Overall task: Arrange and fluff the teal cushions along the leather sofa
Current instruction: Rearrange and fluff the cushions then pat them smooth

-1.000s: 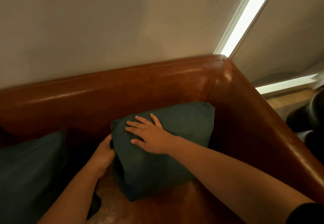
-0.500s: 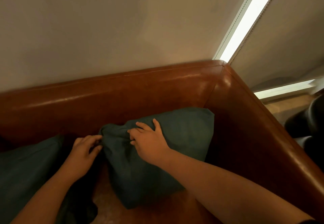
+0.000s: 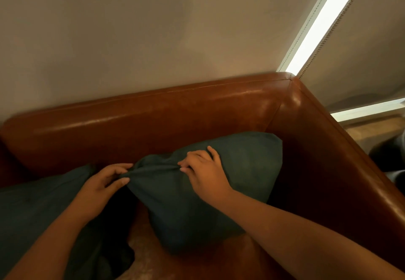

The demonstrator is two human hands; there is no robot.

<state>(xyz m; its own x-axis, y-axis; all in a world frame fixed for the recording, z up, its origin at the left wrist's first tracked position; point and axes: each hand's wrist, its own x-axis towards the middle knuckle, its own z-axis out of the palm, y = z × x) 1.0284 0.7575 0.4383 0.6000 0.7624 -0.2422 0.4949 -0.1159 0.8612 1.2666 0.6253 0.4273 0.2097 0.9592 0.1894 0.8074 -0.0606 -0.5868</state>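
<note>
A teal cushion (image 3: 238, 170) leans in the corner of the brown leather sofa (image 3: 153, 113), against the backrest and the right arm. My left hand (image 3: 103, 183) pinches the cushion's upper left corner, which is drawn out into a point. My right hand (image 3: 203, 174) grips a bunch of fabric on the cushion's top edge, fingers curled. A second teal cushion (image 3: 32, 211) lies at the left on the seat, partly under my left forearm.
The sofa's right arm (image 3: 341, 165) runs down the right side. A plain wall (image 3: 153, 38) rises behind the backrest. A bright window strip (image 3: 315, 27) with a blind is at top right. A dark object (image 3: 390, 154) sits beyond the sofa arm.
My left hand moved from the cushion's left side to its upper left corner and pinched it. My right hand went from lying flat to gripping the fabric. The corner is pulled out leftward.
</note>
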